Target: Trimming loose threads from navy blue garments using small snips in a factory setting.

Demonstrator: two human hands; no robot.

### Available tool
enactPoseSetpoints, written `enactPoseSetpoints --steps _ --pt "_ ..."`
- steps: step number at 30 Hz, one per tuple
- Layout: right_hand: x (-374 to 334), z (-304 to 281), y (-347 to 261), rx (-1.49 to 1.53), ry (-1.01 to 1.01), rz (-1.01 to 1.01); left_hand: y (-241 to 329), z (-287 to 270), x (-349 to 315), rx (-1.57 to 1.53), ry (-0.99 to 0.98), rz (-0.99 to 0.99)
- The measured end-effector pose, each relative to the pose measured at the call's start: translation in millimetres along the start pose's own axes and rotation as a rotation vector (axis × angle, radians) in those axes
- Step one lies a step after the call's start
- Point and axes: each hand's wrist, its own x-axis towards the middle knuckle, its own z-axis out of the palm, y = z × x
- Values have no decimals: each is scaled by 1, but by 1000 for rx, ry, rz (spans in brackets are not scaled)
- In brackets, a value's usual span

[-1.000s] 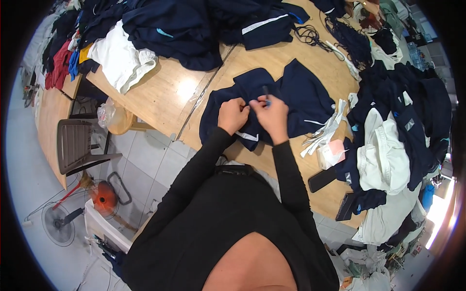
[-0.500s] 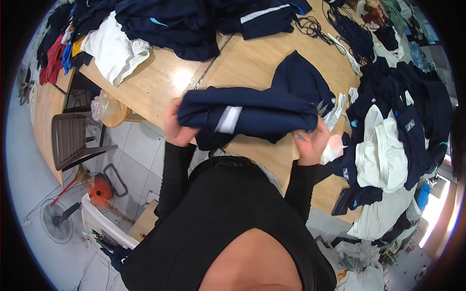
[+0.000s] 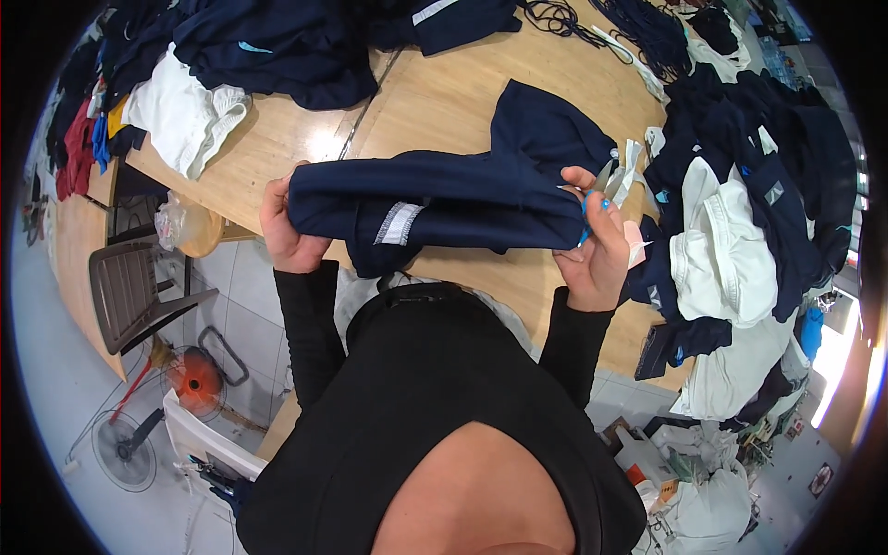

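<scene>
A navy garment (image 3: 453, 199) is stretched sideways between my two hands, just above the table's near edge. A white label (image 3: 400, 224) shows on its inner side, left of the middle. My left hand (image 3: 294, 227) is closed around the garment's left end, thumb below. At the right end my right hand (image 3: 597, 240) grips the cloth and also has a pair of scissors (image 3: 605, 178) in it. Blue handles show between those fingers, and the blades point away from me. Part of the garment lies spread on the table behind the stretched edge.
The wooden table (image 3: 435, 102) carries navy clothes (image 3: 277, 46) and a white garment (image 3: 180, 111) at the far left. At right lie piled navy and white clothes (image 3: 721, 250), with white strips (image 3: 629, 171) beside my right hand. A chair (image 3: 139, 287) and fans (image 3: 125, 450) stand left.
My hands hold the garment a little farther left in view, drawn wider. My right fingers have shifted, with the thumb and forefinger raised around the scissors' handles. The whole view has also shifted slightly.
</scene>
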Motion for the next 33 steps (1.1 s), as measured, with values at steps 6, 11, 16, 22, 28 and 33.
enactPoseSetpoints --steps 6,11,16,22,28,33 --pt "-4 11 9 -202 119 4 5 0 -4 -43 -14 6" --pt "-6 18 16 -243 136 22 2 15 6 570 149 114" --pt "2 25 43 -582 30 -61 -46 52 12 1685 -216 535" --pt "-4 15 42 -689 60 -66 -62 64 23 1425 -387 206" --pt "-17 -111 13 -817 575 -278 -3 23 52 1383 310 669" --pt "48 -147 -35 -1064 753 -484 -98 94 48 1474 -344 524"
